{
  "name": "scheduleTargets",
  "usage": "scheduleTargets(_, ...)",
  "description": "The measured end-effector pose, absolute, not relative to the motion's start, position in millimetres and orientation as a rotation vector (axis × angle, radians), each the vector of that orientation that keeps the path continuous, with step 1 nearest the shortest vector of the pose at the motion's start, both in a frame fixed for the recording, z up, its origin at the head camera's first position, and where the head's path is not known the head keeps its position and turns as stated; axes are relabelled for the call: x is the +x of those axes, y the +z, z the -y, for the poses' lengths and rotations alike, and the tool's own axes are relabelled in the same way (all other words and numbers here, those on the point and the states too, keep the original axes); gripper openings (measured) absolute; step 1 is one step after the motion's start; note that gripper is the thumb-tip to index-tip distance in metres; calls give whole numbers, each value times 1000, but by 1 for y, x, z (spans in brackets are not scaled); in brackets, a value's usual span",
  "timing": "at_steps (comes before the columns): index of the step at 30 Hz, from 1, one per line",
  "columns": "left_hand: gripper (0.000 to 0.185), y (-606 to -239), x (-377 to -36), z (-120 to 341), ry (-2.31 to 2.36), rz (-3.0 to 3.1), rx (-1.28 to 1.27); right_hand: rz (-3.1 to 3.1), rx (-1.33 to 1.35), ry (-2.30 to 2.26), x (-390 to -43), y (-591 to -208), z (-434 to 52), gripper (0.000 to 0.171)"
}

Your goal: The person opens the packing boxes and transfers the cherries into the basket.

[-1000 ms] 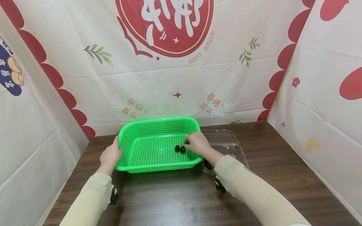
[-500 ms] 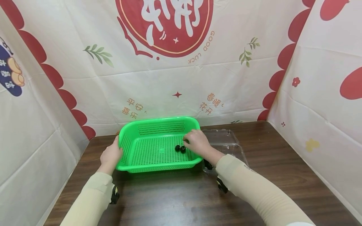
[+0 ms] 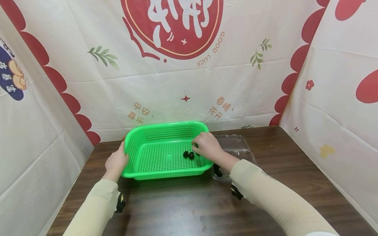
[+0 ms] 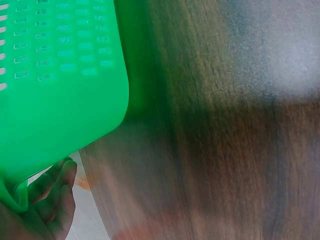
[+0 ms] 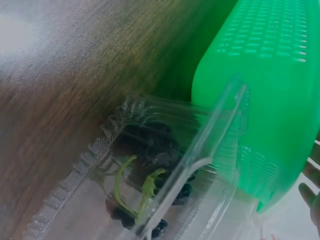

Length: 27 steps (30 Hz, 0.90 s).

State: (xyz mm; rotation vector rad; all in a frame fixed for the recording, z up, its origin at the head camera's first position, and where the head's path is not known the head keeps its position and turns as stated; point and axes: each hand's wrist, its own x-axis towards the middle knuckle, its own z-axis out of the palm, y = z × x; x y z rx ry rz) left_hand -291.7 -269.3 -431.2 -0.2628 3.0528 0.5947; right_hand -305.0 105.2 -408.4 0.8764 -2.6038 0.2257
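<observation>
A green perforated basket (image 3: 165, 125) stands on the dark wooden table (image 3: 177, 209). My left hand (image 3: 117, 160) grips its left rim, thumb over the edge; the left wrist view shows the fingers (image 4: 55, 190) under the basket's wall (image 4: 60, 75). My right hand (image 3: 206, 146) hovers inside the basket's right end, fingers curled, pinching a small dark berry (image 3: 195, 145). Two dark berries (image 3: 188, 154) lie on the basket floor just left of it. To the right sits a clear plastic clamshell box (image 3: 236, 147) holding dark berries on green stems (image 5: 155, 147).
Printed cloth walls (image 3: 183, 82) close in the table at the back and on both sides. The clamshell's lid (image 5: 210, 145) leans against the basket's outer wall (image 5: 260, 65). Bare table lies in front of the basket and to the right of the box.
My right hand has crept a little farther back over the basket's right end. The left hand, the basket and the two loose berries have stayed put.
</observation>
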Motion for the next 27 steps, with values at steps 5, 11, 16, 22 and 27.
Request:
scheduleTargets(5,69,-430,-291,269,603,-3052,-259,2606,857,215,-299,-404,-109,10)
scheduleTargets(11,68,-431,-292,269,602,-3057,-255,2618,849,225,-291,-399,-113,8)
scheduleTargets(16,68,-430,-290,268,598,-3051,-268,2609,856,256,-286,-395,-119,8)
scheduleTargets(22,68,-429,-288,268,608,-3047,-264,2609,830,280,-282,-390,-129,12)
scheduleTargets(27,68,-429,-289,268,610,-3050,-259,2616,815,269,-279,-383,-137,12)
